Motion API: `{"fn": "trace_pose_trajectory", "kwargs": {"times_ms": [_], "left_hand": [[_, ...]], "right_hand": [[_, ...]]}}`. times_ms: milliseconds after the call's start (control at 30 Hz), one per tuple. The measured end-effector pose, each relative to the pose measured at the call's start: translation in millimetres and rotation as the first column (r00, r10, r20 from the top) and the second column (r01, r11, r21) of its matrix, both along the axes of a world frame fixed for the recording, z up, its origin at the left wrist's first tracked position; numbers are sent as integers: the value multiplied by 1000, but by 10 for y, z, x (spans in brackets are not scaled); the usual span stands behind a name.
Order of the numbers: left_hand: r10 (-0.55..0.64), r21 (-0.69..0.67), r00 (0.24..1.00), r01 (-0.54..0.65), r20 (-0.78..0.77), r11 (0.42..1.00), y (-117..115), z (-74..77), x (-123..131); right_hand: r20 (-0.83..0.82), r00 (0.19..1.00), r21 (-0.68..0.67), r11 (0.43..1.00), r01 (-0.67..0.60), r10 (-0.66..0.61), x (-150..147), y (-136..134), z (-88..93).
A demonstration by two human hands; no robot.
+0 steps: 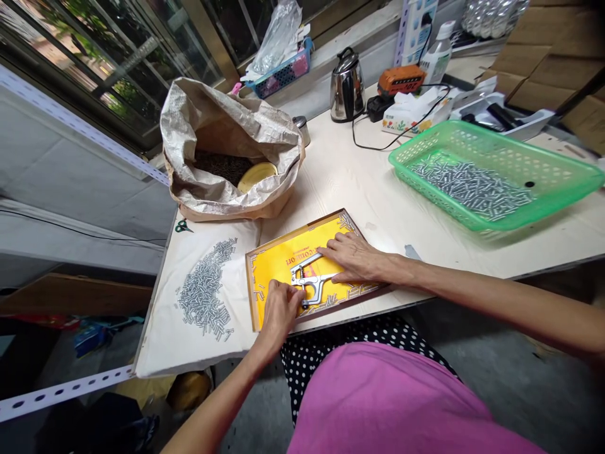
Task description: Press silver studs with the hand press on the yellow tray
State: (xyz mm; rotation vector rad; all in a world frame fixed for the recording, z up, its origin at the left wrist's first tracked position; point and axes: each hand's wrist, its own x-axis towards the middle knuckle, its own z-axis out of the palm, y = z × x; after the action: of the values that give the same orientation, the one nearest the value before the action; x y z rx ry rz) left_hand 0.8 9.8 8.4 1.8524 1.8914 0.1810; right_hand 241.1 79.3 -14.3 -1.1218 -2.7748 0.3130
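Low over a shallow box (278,249) with a yellow printed bottom, my right hand (354,257) is closed around the two handles of silver snap-fastener pliers (316,289). The pliers' jaws point left. My left hand (278,308) has its fingers pinched together at the jaw end; whatever small piece they hold is hidden. Loose small metal pins (355,291) lie along the box's edges and corners. To the left, a heap of similar silver pins (205,290) rests on a white cloth (163,340).
Behind the box stands an open woven sack (227,207) with dark small pieces and a yellow bowl (258,175) inside. A green basket (472,221) of metal pins sits at right. Farther back are a kettle (347,88), an orange battery (401,81) and a tissue box (416,115). Small scissors (183,226) lie at left.
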Motion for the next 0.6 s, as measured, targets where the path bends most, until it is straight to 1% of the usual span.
{"fn": "trace_pose_trajectory", "kwargs": {"times_ms": [33,67,100,167,233,300,400,500,600], "left_hand": [[-38,118,998,43,-42,992,-1,9,40],[-101,208,992,115,-78,971,15,15,87],[-182,263,977,205,-110,943,49,16,137],[-344,282,926,376,-158,883,161,5,230],[-439,243,878,475,-189,846,288,-12,296],[-454,215,861,500,-231,839,382,-20,332],[-402,211,859,477,-317,853,426,6,360],[-371,178,855,454,-364,873,414,63,386],[-372,139,854,445,-364,885,435,113,412]], "right_hand": [[-11,1000,1,1000,6,-6,-12,-18,10],[-25,1000,4,1000,11,-11,-29,-36,28],[-42,999,11,1000,12,-12,-50,-53,53],[-77,997,32,999,4,-2,-100,-83,116],[-85,996,61,998,2,4,-148,-106,177],[-48,999,86,996,21,-17,-187,-116,219],[64,997,94,995,37,-43,-227,-102,237],[131,991,87,996,-16,4,-252,-63,215],[111,993,81,995,-59,50,-270,-28,155]]}}
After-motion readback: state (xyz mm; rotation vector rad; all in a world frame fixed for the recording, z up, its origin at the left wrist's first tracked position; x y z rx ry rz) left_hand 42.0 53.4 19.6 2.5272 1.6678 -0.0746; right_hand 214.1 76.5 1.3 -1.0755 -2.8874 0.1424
